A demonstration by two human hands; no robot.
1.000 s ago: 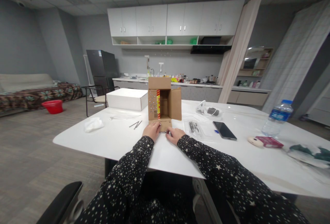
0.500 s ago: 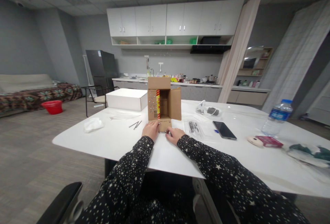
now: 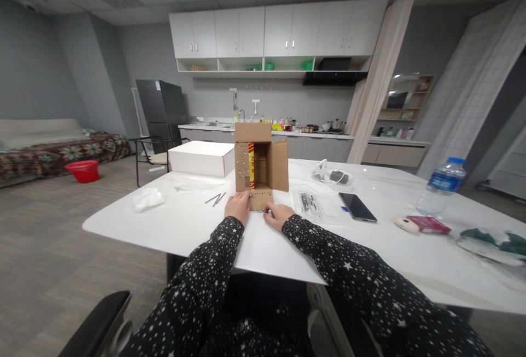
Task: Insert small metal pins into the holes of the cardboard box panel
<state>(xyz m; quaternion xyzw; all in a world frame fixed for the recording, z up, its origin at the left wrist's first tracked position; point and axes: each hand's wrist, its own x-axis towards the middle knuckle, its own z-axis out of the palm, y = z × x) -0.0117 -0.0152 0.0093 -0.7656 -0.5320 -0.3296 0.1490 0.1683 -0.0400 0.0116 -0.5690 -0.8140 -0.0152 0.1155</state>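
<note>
Head view, looking forward and down over a white table. A brown cardboard box is standing at the centre of the frame, just above both my hands. Its open mouth is facing me, so its depth is running straight away from me. One flap is pointing up, side flaps are swinging out left and right, and the bottom flap is lying flat on the table, reaching toward me.

My left hand is resting palm down just left of centre. Its fingers are lying loosely on the left edge of that bottom flap, not wrapping around anything. My right hand is sitting slightly lower and to the right, by the flap's near right corner. Its fingers are curling toward a small shiny object between the hands; I cannot tell whether they are pinching it. The left hand is the one nearer the box.

A white box is sitting left of the cardboard one, with thin metal pins below it. A clear bag and a dark phone are lying to the right.
</note>
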